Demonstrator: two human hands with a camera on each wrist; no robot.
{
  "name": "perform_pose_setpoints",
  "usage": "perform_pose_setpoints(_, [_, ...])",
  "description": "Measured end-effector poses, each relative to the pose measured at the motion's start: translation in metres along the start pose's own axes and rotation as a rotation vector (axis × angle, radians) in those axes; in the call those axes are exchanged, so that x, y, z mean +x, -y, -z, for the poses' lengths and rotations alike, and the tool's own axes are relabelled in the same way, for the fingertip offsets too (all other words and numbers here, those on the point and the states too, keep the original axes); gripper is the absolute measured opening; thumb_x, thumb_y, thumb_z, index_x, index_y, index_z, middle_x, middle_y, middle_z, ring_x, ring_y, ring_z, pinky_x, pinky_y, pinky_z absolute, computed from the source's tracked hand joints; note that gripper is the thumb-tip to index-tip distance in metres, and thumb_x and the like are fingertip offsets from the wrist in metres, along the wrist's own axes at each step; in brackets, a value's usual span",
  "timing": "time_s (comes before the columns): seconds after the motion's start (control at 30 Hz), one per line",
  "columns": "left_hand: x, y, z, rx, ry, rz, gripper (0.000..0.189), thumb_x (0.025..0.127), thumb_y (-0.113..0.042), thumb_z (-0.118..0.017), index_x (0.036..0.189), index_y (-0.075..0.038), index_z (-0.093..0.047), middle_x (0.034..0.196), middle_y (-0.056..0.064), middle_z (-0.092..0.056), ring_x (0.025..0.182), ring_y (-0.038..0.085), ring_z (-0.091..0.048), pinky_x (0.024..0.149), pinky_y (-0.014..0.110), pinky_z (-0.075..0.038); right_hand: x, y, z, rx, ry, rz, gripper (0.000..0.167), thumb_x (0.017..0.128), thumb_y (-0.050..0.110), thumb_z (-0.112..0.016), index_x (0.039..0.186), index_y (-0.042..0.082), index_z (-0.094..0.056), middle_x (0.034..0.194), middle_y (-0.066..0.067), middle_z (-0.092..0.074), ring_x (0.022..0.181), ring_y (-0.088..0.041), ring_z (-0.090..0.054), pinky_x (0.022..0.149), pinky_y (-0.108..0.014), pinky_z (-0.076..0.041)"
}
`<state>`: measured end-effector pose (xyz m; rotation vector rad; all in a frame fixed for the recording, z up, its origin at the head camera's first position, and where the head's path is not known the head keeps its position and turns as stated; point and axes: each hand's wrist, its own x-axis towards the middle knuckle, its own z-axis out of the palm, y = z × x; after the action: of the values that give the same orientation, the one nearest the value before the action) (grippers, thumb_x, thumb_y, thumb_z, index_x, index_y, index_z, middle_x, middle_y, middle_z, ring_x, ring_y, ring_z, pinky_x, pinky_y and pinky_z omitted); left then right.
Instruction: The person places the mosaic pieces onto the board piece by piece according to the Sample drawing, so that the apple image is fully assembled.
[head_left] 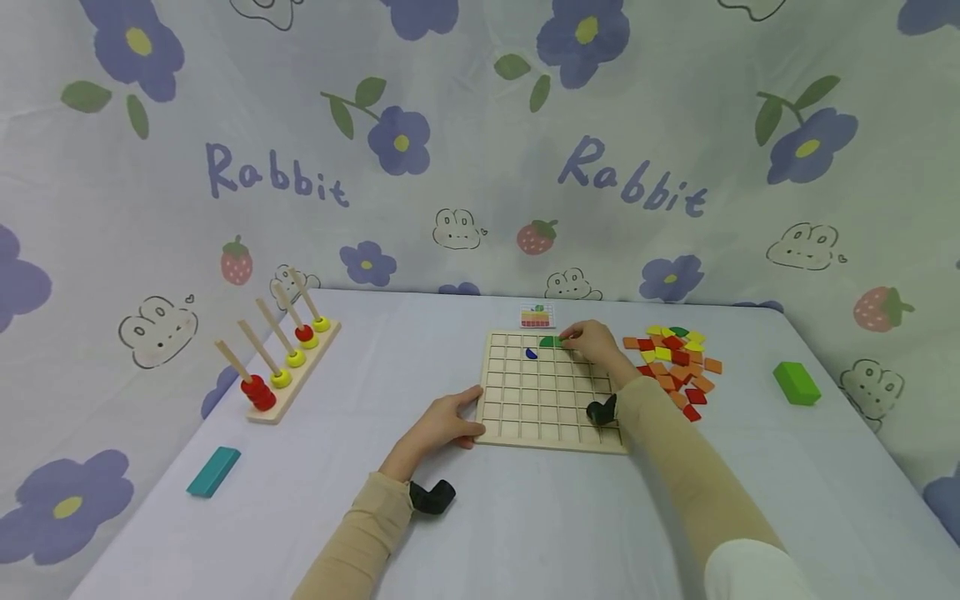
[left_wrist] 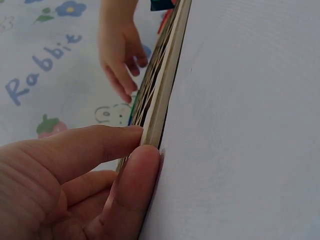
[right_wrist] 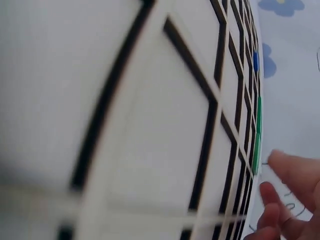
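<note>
"Where's your board (head_left: 547, 398)?"

"Lower centre. Your left hand (head_left: 444, 419), fingers spread, should steady its left edge."

"Your right hand (head_left: 594, 343)?"

"Right of centre: fingers parted, empty, beside the green pieces (head_left: 550, 342). Best press those flush."

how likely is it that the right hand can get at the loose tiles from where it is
Probably yes: the right hand is at the far part of the grid board, just left of the loose tiles in the head view, and nothing appears to stand between them.
</note>
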<state>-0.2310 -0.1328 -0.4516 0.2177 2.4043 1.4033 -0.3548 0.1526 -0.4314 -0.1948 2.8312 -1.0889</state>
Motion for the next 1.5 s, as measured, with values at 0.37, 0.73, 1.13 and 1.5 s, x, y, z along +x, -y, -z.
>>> perform_pose_setpoints(0.37, [0.001, -0.001, 0.001, 0.013, 0.011, 0.004, 0.072, 0.079, -0.007, -0.069, 0.142, -0.006, -0.035, 0.089, 0.012, -0.061, 0.051, 0.011, -0.059, 0.055, 0.028, -0.053, -0.021, -0.038, 0.050, 0.171, -0.014, -0.102, 0.032, 0.092, 0.017, -0.056, 0.122, 0.004, -0.059, 0.117, -0.020, -0.053, 0.105, -0.032, -0.047, 0.088, -0.042, -0.040])
perform_pose_setpoints(0.73, [0.005, -0.001, 0.002, 0.003, -0.003, 0.007, 0.071, 0.079, -0.006, -0.069, 0.142, -0.006, -0.037, 0.095, 0.013, -0.061, 0.051, 0.011, -0.059, 0.055, 0.028, -0.053, -0.045, -0.076, 0.081, 0.172, -0.104, -0.189, 0.037, 0.095, 0.022, -0.051, 0.127, 0.003, -0.054, 0.127, -0.022, -0.049, 0.107, -0.034, -0.046, 0.081, -0.036, -0.044])
perform_pose_setpoints(1.13, [0.003, 0.005, 0.000, 0.006, 0.034, -0.004, 0.073, 0.080, -0.007, -0.070, 0.143, -0.005, -0.033, 0.074, 0.008, -0.062, 0.050, 0.011, -0.059, 0.055, 0.028, -0.053, -0.038, -0.119, 0.106, 0.093, -0.117, -0.343, 0.043, 0.097, 0.015, -0.039, 0.139, 0.004, -0.039, 0.139, -0.029, -0.033, 0.123, -0.047, -0.029, 0.099, -0.059, -0.025])
perform_pose_setpoints(1.5, [0.002, 0.004, 0.001, 0.001, 0.042, -0.025, 0.073, 0.080, -0.008, -0.070, 0.143, -0.004, -0.033, 0.071, 0.007, -0.062, 0.050, 0.010, -0.059, 0.055, 0.027, -0.053, -0.025, -0.120, 0.111, -0.170, 0.050, -0.257, 0.048, 0.092, 0.004, -0.031, 0.139, -0.002, -0.033, 0.139, -0.035, -0.025, 0.124, -0.055, -0.021, 0.095, -0.072, -0.008])
